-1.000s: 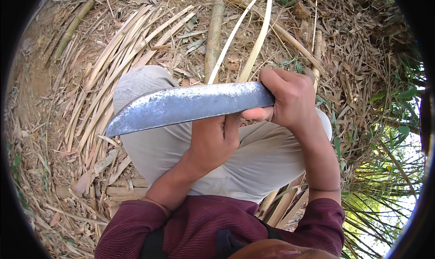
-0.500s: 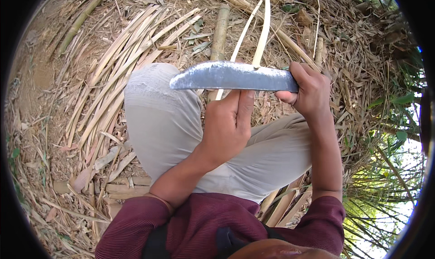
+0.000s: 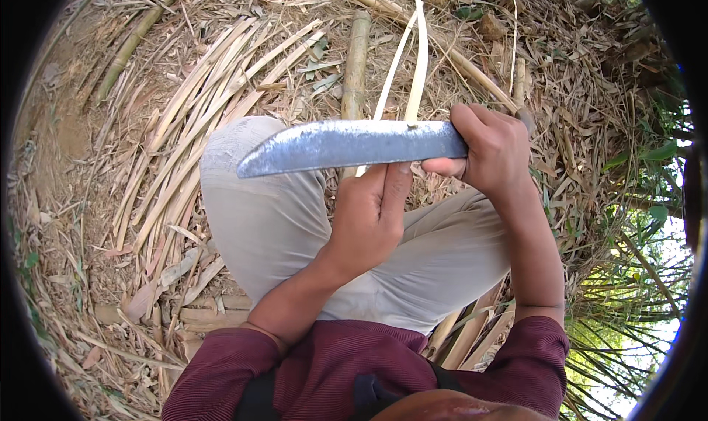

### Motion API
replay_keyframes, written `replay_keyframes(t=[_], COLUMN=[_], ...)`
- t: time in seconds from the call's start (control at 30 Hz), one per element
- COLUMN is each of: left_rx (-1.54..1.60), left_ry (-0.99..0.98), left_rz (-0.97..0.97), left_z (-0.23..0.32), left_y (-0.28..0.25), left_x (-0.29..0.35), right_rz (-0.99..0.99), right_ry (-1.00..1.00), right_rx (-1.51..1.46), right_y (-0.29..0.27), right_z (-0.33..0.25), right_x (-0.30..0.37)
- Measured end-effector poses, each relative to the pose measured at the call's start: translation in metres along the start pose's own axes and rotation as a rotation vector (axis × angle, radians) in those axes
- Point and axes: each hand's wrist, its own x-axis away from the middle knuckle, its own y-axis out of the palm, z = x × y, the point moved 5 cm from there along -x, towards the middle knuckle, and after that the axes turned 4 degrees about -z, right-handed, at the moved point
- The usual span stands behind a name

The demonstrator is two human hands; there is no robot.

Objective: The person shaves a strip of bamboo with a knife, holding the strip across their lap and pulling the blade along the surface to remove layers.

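My right hand (image 3: 495, 147) is closed round the handle end of a machete (image 3: 346, 147), whose broad grey blade lies crosswise in front of me with its tip to the left. At the blade's far edge stands a pale bamboo strip (image 3: 417, 74), its near end meeting the metal. My left hand (image 3: 372, 211) is closed just below the blade, with index finger and thumb against the strip's near end; the blade hides part of the fingers. A second, thinner pale strip (image 3: 392, 71) passes behind the blade and shows again beside my left hand.
Many split bamboo strips (image 3: 195, 119) lie in a bundle to the left. A bamboo pole (image 3: 356, 60) lies beyond my knees, and another long pole (image 3: 472, 71) slants at the far right. Dry leaves cover the ground; green plants (image 3: 634, 288) stand at the right.
The machete has shifted left and slightly nearer to me, its tip dipping lower. My right hand moved left with it, and the upright strip leans further left. My left hand barely moved.
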Motion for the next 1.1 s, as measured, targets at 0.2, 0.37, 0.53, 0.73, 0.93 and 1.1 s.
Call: replay_keyframes(t=[0.2,0.37,0.53,0.73,0.93,1.1], left_rx=[0.013,0.052,0.317,0.426,0.446,0.195], left_ry=[-0.075,-0.086,-0.210,-0.219,-0.305,-0.191], left_rz=[-0.058,-0.091,-0.070,-0.175,-0.106,-0.123], left_z=[0.002,-0.007,-0.011,-0.009,-0.017,-0.011], left_y=[0.000,-0.010,-0.009,0.005,0.001,0.004], left_x=[0.005,0.013,0.004,0.009,0.018,0.020], right_rz=[-0.075,0.125,0.070,-0.131,-0.136,-0.076], right_ry=[0.076,0.902,0.528,0.127,0.036,-0.002], right_rx=[0.057,-0.166,-0.442,-0.302,-0.233,-0.230], right_y=[0.002,-0.022,-0.027,-0.015,-0.007,-0.004], right_z=[0.037,0.159,0.057,-0.007,-0.020,-0.027], right_x=[0.011,0.044,0.016,0.008,0.011,0.010])
